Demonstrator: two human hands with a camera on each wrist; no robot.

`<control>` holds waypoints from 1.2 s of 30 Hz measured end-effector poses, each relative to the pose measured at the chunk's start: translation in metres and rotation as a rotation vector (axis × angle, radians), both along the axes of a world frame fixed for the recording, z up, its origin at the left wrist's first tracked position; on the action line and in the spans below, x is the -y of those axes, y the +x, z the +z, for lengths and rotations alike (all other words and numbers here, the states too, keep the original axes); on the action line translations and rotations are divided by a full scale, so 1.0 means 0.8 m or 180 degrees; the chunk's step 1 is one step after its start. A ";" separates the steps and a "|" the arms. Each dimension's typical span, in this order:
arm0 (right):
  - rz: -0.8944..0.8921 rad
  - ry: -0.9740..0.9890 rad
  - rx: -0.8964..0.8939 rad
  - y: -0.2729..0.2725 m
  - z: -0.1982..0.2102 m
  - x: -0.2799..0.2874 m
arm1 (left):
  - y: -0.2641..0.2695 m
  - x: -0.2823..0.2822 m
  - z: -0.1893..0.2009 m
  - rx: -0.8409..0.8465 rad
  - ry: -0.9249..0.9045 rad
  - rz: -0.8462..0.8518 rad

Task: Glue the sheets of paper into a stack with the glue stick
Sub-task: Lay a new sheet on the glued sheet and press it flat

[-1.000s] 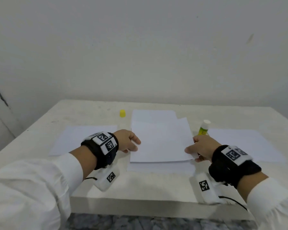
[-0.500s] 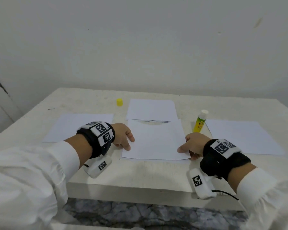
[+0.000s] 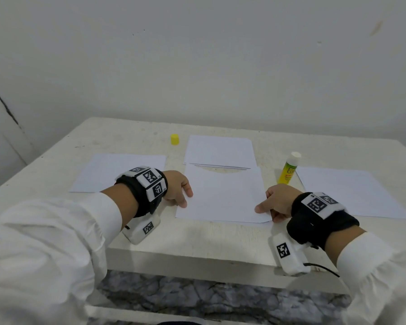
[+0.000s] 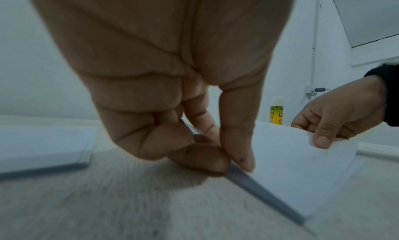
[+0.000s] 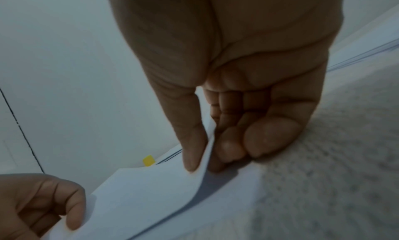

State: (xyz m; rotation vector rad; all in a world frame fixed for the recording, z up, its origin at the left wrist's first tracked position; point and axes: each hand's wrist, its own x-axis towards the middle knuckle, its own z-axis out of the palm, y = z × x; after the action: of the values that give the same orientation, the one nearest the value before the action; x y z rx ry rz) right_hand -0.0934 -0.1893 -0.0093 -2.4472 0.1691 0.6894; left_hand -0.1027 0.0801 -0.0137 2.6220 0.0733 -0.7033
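A white sheet (image 3: 223, 195) is held low over the table's front middle. My left hand (image 3: 185, 200) pinches its near-left edge between thumb and fingers (image 4: 235, 158). The near-right corner is pinched by my right hand (image 3: 265, 211), thumb on top (image 5: 192, 155). The sheet (image 5: 151, 201) curves up at the right hand, and another sheet (image 5: 241, 185) lies flat beneath it. The glue stick (image 3: 288, 168) stands upright and uncapped just beyond my right hand. Its yellow cap (image 3: 174, 139) sits at the back.
A thin stack of sheets (image 3: 220, 151) lies behind the held one. Single sheets lie at the left (image 3: 117, 172) and the right (image 3: 347, 193). The white table (image 3: 197, 245) ends close to my wrists, and a wall rises behind it.
Both hands have drawn the sheet toward me, off the back stack, and lowered it. The head view has pulled back and tilted up.
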 end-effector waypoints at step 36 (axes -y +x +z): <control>0.0617 -0.0216 0.0214 0.008 0.000 0.025 | 0.001 0.000 -0.006 0.0189 0.0091 -0.0142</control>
State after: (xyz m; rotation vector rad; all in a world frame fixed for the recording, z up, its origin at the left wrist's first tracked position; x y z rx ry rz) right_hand -0.0871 -0.2091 -0.0094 -2.5711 -0.0736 0.6926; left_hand -0.1020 0.0804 -0.0187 2.6773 0.0073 -0.6434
